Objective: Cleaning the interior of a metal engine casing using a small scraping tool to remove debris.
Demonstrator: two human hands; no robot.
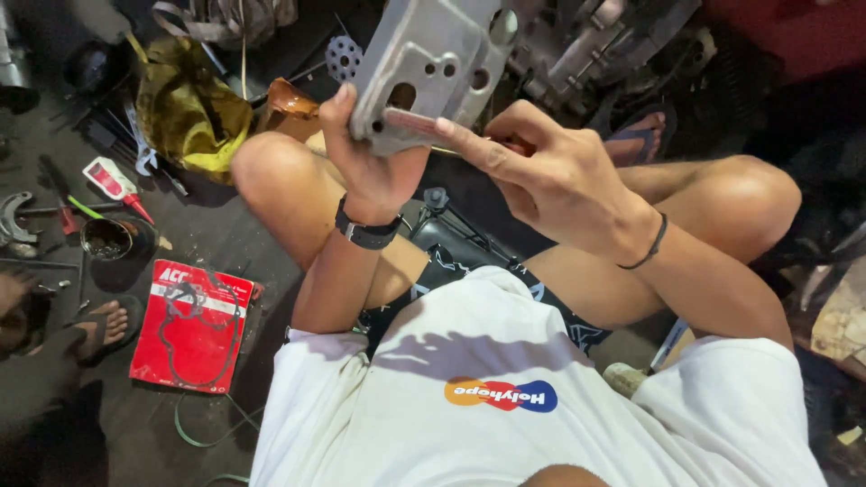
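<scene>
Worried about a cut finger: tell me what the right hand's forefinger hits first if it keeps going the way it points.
The right hand points its forefinger up-left along a thin flat tool; it would first meet the grey metal cover held by the left hand, probably its lower edge.

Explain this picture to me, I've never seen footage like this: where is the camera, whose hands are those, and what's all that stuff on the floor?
The camera sits on a person's head and looks down at their own lap; they sit cross-legged on a dark workshop floor. Their left hand holds up a grey metal engine cover. Their right hand presses a thin flat tool against its edge. On the floor to the left lie a red gasket packet, a small sealant tube, a yellow rag and loose tools. Another person's sandalled foot shows at the left edge.
</scene>
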